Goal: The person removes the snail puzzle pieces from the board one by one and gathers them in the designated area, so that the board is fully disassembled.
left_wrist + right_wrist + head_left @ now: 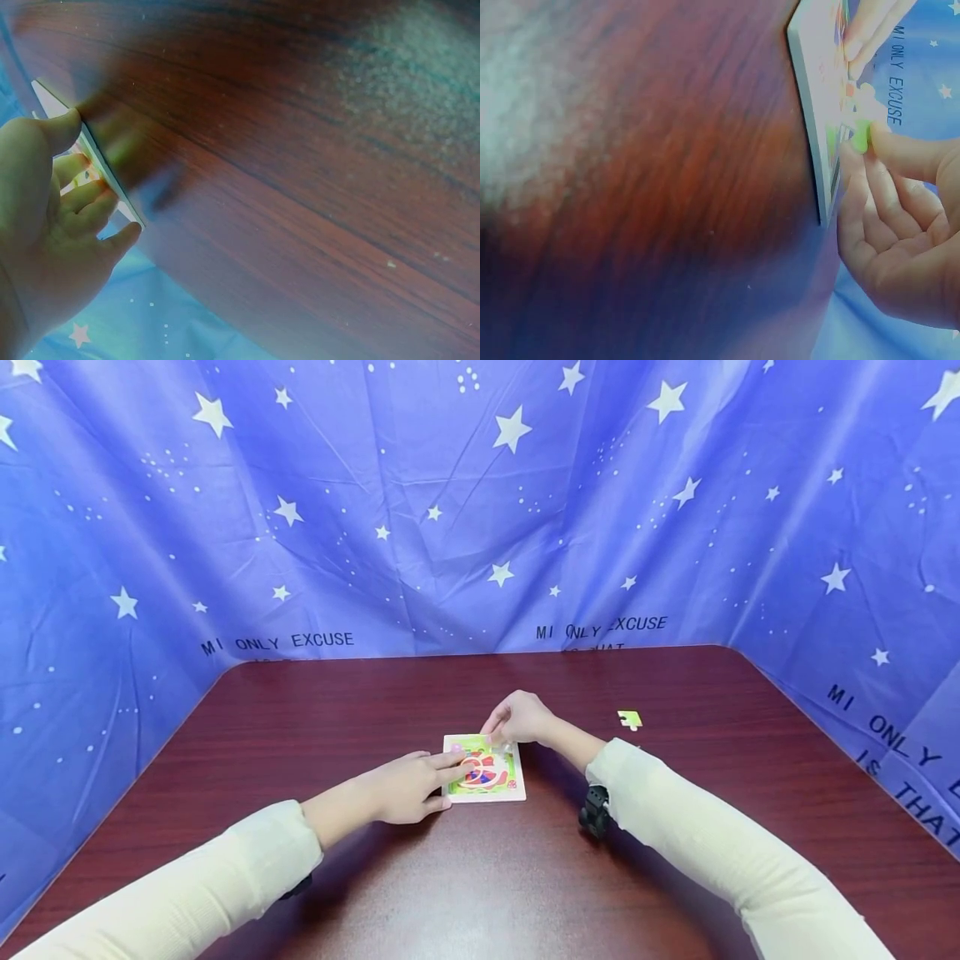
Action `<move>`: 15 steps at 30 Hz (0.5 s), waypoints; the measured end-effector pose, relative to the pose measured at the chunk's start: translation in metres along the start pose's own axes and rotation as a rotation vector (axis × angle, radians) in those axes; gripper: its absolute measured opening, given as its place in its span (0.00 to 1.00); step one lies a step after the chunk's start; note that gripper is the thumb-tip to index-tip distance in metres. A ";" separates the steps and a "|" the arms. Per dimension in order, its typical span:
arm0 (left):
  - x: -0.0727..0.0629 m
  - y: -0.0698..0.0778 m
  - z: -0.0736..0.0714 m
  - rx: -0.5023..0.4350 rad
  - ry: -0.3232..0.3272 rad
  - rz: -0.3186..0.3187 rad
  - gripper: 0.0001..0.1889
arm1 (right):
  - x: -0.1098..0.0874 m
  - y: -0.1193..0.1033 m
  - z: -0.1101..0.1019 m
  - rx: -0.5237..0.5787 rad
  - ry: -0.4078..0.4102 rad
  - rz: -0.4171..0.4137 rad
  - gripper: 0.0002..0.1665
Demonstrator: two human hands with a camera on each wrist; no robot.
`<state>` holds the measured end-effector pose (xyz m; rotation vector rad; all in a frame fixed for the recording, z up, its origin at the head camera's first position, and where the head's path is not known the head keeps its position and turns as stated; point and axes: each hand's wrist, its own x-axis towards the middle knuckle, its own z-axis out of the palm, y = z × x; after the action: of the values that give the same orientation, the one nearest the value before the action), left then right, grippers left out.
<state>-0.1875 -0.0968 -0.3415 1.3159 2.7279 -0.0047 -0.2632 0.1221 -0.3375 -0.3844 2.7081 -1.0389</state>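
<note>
from the head view, the puzzle board [495,797] lies flat near the middle of the desk [480,877]. my left grip [408,787] is loose and spread, its fingers laid over the board's left part, while my right grip [523,718] bends down at the far side, toward the right corner. a loose piece [629,720] lies on the desk to the right, well apart from the board, and a starry curtain [420,577] hangs beyond the far edge. my own fingers are the main obstacle, i think, since they cover part of the picture.

from the left wrist, my thumb sits at the board's edge and the fingers reach over its face; light pressure there should stop it sliding.

from the right wrist, my right grip is pinched narrow on a green-tinted puzzle piece [862,136] at the board's far side; i can't tell whether the piece touches the board. to fit it well, i'd line up its outline with the neighbours, lower it level, then press it flat with a fingertip rather than force it in tilted.
</note>
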 end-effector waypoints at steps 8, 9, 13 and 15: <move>0.001 -0.001 0.001 -0.002 -0.002 -0.005 0.30 | 0.005 0.004 0.002 0.102 -0.030 0.088 0.08; 0.001 -0.001 0.000 -0.007 -0.005 -0.006 0.30 | 0.005 0.004 0.002 0.110 -0.032 0.091 0.08; 0.000 -0.001 0.000 -0.024 -0.011 -0.016 0.30 | 0.006 0.003 0.001 0.059 -0.020 0.044 0.07; 0.000 0.000 -0.001 -0.023 -0.010 -0.018 0.30 | 0.007 0.002 0.001 0.037 -0.015 0.027 0.06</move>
<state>-0.1881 -0.0967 -0.3409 1.2816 2.7233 0.0189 -0.2697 0.1207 -0.3402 -0.3465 2.6689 -1.0726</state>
